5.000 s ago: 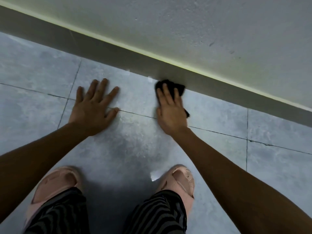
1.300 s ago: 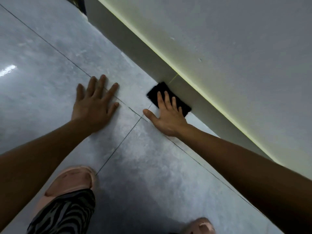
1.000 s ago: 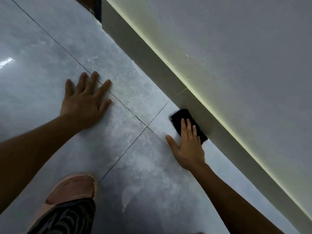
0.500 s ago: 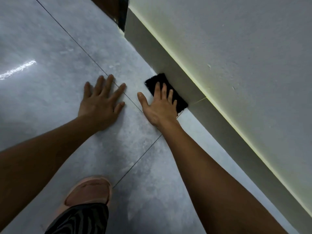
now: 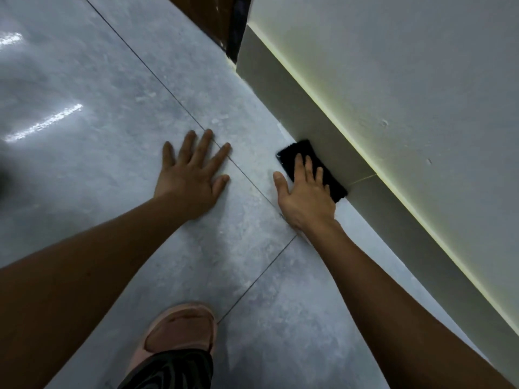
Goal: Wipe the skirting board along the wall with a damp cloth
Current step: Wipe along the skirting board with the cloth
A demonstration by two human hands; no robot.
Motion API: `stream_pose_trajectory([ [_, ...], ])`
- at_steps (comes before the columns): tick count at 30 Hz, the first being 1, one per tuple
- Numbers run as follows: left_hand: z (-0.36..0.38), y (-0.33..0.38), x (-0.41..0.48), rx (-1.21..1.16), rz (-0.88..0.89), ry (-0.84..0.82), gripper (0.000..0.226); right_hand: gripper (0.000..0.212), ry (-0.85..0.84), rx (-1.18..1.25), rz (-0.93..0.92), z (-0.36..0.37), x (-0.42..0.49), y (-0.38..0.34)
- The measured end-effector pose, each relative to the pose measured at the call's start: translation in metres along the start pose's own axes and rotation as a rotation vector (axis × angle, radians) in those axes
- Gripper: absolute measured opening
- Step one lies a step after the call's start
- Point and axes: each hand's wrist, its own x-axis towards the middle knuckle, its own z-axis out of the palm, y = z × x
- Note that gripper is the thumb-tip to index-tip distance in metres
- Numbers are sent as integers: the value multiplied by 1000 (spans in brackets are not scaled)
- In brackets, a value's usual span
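Note:
A grey skirting board (image 5: pixel 309 108) runs diagonally along the foot of the white wall (image 5: pixel 407 66), from upper middle to lower right. A black cloth (image 5: pixel 295 155) lies folded at its base where board meets floor. My right hand (image 5: pixel 306 192) presses flat on the cloth, fingers spread over it and thumb on the tile. My left hand (image 5: pixel 191 175) rests flat on the grey tiled floor (image 5: pixel 112 122) to the left, fingers apart, holding nothing.
The skirting board ends at a corner (image 5: pixel 238 51) beside a dark brown door or frame (image 5: pixel 213 15). A vertical joint (image 5: pixel 362 179) in the board sits just right of the cloth. My pink slipper (image 5: pixel 179 332) and striped trouser leg are at the bottom.
The cloth under my right hand slid back and forth along the board, and now lies left of the joint. The view has shifted toward the corner. My left hand stays planted on the tile.

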Motion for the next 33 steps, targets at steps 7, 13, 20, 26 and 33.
stream_pose_trajectory([
  [7,4,-2,0,19,-25,42,73,69,-44,-39,-103,-21,69,-90],
  [13,-5,-27,13,-45,-144,24,116,67,-12,-185,-127,-24,34,-40],
  [20,-1,-29,14,-80,-116,37,115,65,-47,-152,-85,-18,28,-26],
  [26,1,-31,14,-61,-125,79,113,61,42,-191,-213,-26,85,-96],
  [33,-2,-48,14,-78,-167,70,120,56,42,-168,-276,-29,110,-140],
])
